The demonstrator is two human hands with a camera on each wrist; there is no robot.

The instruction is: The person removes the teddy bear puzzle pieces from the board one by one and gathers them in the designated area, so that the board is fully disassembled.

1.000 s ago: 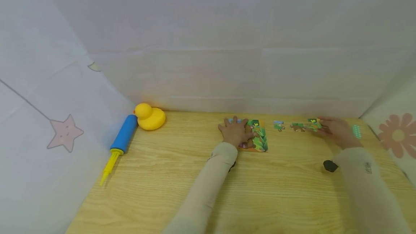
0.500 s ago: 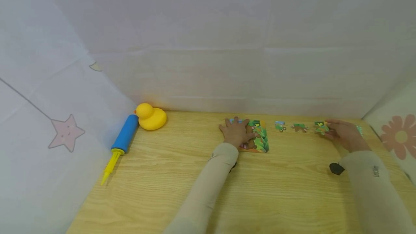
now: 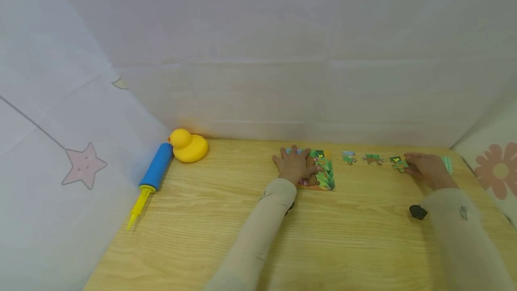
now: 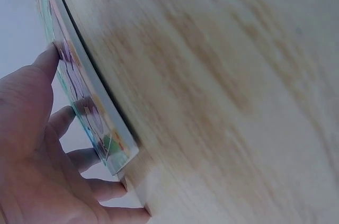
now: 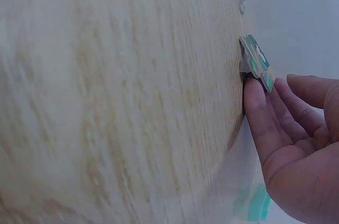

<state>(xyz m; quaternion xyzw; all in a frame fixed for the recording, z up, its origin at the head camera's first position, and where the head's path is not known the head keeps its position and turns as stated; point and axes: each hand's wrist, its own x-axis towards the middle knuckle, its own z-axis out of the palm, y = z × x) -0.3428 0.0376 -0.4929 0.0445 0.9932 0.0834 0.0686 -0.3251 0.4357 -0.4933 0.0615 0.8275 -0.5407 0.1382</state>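
Note:
My left hand (image 3: pixel 296 165) rests spread on a puzzle board (image 3: pixel 327 174) with a colourful animal picture and covers much of it. In the left wrist view the fingers of the left hand (image 4: pixel 58 155) touch the board's face (image 4: pixel 87 102) and the table past its edge. My right hand (image 3: pixel 430 169) pinches a loose puzzle piece (image 3: pixel 397 162) with a yellow animal on dark green. The right wrist view has this piece (image 5: pixel 258 62) tilted, one edge raised at the fingertips. Two more puzzle pieces, one blue-green (image 3: pixel 349 157) and one brown (image 3: pixel 373 159), lie between board and right hand.
A green checked item (image 3: pixel 447 164) lies right of the right hand, partly hidden. At the left stand a yellow toy duck (image 3: pixel 190 147) and a blue and yellow hand pump (image 3: pixel 156 169). A pale cloth wall (image 3: pixel 258 93) borders the wooden table (image 3: pixel 343 237).
The right hand has moved right with the puzzle piece, away from the brown one, and lowered it with a slight turn. The left hand stays on the board.

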